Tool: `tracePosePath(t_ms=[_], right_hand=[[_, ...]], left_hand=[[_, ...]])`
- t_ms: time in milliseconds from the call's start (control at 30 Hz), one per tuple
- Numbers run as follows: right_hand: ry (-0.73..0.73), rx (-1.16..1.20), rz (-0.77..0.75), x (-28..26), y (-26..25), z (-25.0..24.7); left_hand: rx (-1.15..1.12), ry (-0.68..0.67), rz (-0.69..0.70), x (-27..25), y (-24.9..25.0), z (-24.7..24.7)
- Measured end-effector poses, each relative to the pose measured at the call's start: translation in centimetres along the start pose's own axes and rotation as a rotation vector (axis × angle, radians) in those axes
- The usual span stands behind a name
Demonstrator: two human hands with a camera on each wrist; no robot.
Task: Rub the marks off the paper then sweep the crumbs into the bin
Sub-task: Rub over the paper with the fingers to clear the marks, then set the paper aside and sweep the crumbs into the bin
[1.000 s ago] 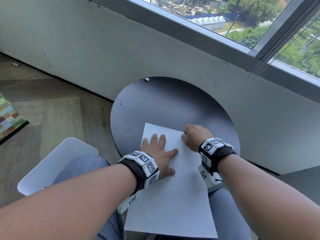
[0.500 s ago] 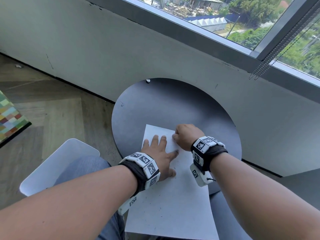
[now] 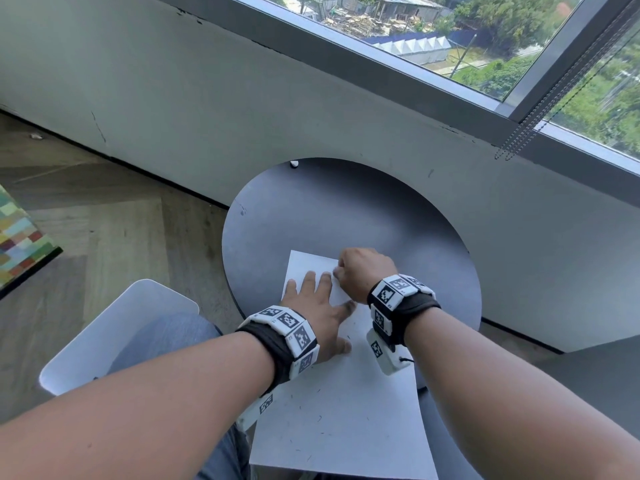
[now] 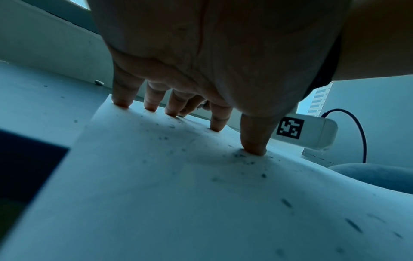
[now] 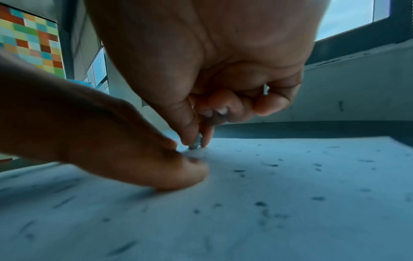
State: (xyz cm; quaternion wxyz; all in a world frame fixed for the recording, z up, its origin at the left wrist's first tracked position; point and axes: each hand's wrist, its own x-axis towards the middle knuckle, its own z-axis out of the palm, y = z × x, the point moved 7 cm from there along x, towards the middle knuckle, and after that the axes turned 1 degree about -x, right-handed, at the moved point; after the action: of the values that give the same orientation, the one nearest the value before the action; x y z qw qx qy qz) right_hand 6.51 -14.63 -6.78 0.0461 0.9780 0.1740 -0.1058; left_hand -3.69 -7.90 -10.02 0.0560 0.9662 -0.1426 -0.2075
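Observation:
A white sheet of paper [image 3: 339, 420] lies on the round dark table [image 3: 346, 209], its near end hanging over the table's edge. Dark eraser crumbs [image 4: 248, 159] speckle it. My left hand [image 3: 318, 313] lies flat on the sheet's far part, fingertips [image 4: 121, 104] spread and pressing down. Just right of it, my right hand [image 3: 363, 268] is curled, thumb and forefinger pinching a small grey eraser [image 5: 196, 142] whose tip touches the paper [image 5: 268, 203] close to the left hand's thumb. No bin is in view.
A tiny white object [image 3: 293, 164] sits at the table's far rim against the grey wall. A white chair seat [image 3: 114, 327] is at my left, wooden floor beyond. A colourful checked block [image 3: 17, 237] stands at far left. Window and blind chain [image 3: 540, 109] are above.
My right hand with the eraser has slid left along the top of the sheet, ending close against the left hand's fingers. The left hand has stayed pressed on the paper.

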Motion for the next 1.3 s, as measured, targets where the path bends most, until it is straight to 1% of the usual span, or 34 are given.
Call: tracePosePath(t_ms=[67, 167, 233, 300, 367, 467, 533, 600, 700, 767, 833, 900, 1000, 1067, 1133, 1200, 1300], right_hand=[[-0.016, -0.006, 0.051, 0.1, 1.4, -0.1], [-0.079, -0.002, 0.169, -0.2, 5.4, 0.3], [-0.084, -0.004, 0.246, -0.5, 7.9, 0.2], [-0.073, -0.027, 0.268, -0.9, 9.0, 0.1], [-0.051, -0.053, 0.197, -1.2, 7.7, 0.2], [-0.033, -0.052, -0.012, -1.7, 3.2, 0.8], [-0.027, -0.035, -0.06, -1.8, 1.9, 1.1], [-0.047, -0.011, 0.002, -1.6, 3.3, 1.1], [-0.096, 0.011, 0.158, -1.4, 7.0, 1.1], [-0.111, -0.012, 0.211, -1.4, 7.9, 0.6], [-0.113, -0.023, 0.21, -1.2, 7.1, 0.4], [-0.103, -0.022, 0.181, -0.9, 5.2, 0.3], [-0.081, 0.012, 0.111, -0.1, 1.7, -0.1], [-0.072, 0.044, 0.036, 0.6, -0.5, -0.3], [-0.074, 0.057, -0.016, 1.1, -1.6, -0.6], [-0.092, 0.06, 0.018, 1.1, -0.5, -0.7], [-0.101, 0.106, 0.134, 0.0, 4.2, -0.8]], left_hand=[[0.006, -0.005, -0.009, 0.0, -0.1, 0.2], [0.005, -0.002, -0.012, 0.1, 0.0, 0.4], [0.003, -0.004, -0.013, 0.1, 0.0, 0.4], [0.002, -0.011, -0.015, 0.2, -0.1, 0.5], [-0.002, -0.009, -0.016, 0.2, -0.1, 0.5], [-0.008, -0.017, -0.018, 0.2, -0.1, 0.5], [-0.008, -0.016, -0.017, 0.2, -0.1, 0.5], [-0.013, -0.01, -0.016, 0.2, -0.2, 0.5], [-0.036, 0.015, -0.016, 0.1, -0.2, 0.6], [-0.044, 0.032, -0.012, 0.2, -0.3, 0.5], [-0.052, 0.034, -0.009, 0.2, -0.4, 0.5], [-0.046, 0.036, -0.006, 0.1, -0.3, 0.4], [-0.035, 0.04, 0.01, 0.0, -0.1, 0.2], [-0.035, 0.045, 0.022, -0.1, -0.1, 0.1], [-0.034, 0.052, 0.025, -0.1, -0.2, 0.0], [-0.021, 0.044, 0.024, -0.3, -0.2, 0.1], [-0.023, -0.001, 0.014, -0.8, -0.2, 0.4]])
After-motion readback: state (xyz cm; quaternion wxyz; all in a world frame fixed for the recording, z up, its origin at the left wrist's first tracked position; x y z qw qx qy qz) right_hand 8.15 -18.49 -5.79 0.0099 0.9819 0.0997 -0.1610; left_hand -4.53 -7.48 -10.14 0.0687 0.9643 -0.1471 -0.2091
